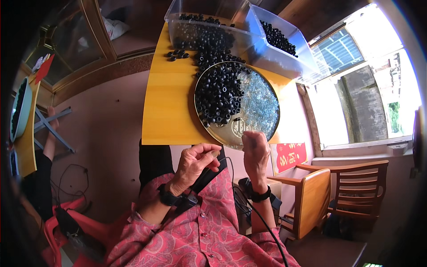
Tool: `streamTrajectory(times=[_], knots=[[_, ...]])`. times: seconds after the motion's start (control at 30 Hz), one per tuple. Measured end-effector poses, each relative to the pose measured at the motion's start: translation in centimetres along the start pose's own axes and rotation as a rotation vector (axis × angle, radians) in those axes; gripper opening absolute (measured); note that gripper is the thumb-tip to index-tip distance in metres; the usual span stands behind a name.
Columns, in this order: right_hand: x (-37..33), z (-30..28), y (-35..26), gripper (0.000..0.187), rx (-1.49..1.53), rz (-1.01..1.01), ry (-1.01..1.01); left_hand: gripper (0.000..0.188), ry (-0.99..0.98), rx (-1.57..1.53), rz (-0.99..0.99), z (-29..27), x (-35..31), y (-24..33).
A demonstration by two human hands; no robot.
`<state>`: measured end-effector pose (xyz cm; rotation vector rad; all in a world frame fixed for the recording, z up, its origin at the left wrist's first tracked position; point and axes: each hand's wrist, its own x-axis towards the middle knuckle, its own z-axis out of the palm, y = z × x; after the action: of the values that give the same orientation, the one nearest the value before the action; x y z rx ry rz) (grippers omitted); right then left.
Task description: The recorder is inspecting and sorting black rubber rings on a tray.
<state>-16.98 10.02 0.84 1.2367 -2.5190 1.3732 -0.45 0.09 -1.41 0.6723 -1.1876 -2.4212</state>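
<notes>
A round gold tray (226, 134) lies on the yellow table near its front edge. Small black ring-shaped pieces (218, 95) fill its left half, and small clear bluish pieces (260, 104) cover the right. My left hand (192, 163) is just off the table's front edge, thumb and fingers pinched together. Something small and dark may sit at its fingertips, too small to name. Close by the tray's near rim, my right hand (255, 155) is closed with the fingers curled in; whatever it holds is hidden. Both wrists wear black bands.
Behind the tray, a clear plastic bin (213, 31) tips black pieces onto the yellow table (164, 111). Another translucent bin (284, 55) with black pieces stands at right. Wooden chairs (316, 200) are on my right, a red plastic chair (84, 222) on my left. A black cable (267, 222) runs along my right arm.
</notes>
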Motion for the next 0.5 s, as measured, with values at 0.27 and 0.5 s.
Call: streamTrajectory(times=[0.27, 0.5], knots=[[-2.2, -0.4, -1.1, 0.006, 0.33, 0.183, -0.213, 0.021, 0.032, 0.136, 0.243, 2.2, 2.2, -0.2], [-3.1, -0.2, -0.4, 0.009, 0.356, 0.175, -0.235, 0.016, 0.01, 0.356, 0.37, 2.2, 2.2, -0.5]])
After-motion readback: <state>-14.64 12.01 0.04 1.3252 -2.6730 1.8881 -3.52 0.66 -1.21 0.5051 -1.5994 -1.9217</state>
